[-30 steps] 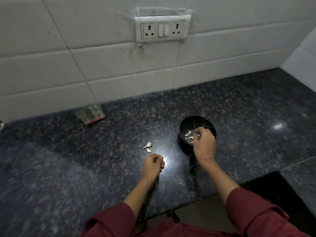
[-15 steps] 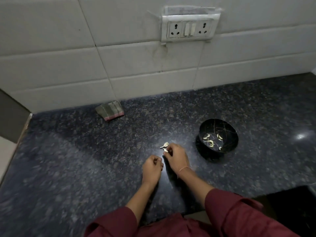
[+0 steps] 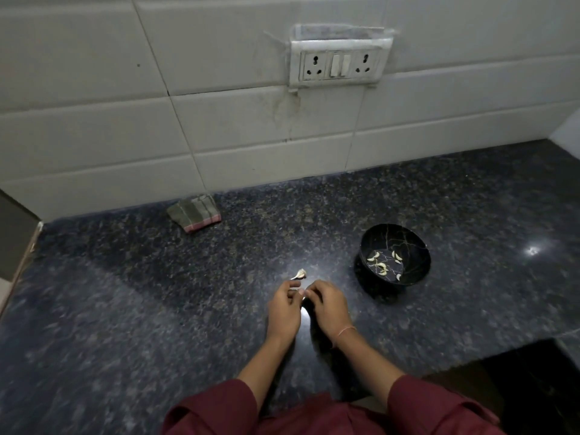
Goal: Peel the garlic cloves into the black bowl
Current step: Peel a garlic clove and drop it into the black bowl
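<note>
A black bowl stands on the dark granite counter to the right of my hands, with several peeled garlic cloves inside. One unpeeled garlic clove lies on the counter just beyond my fingers. My left hand and my right hand meet at the fingertips, and together they pinch a small garlic clove that is mostly hidden between them.
A folded striped cloth lies near the tiled wall at the back left. A socket plate is on the wall. The counter ends at a step at the right front and an edge at the far left.
My right hand left the bowl, reached to the cloves on the counter, then drew back to meet my left hand with one clove. One clove stays on the counter.
</note>
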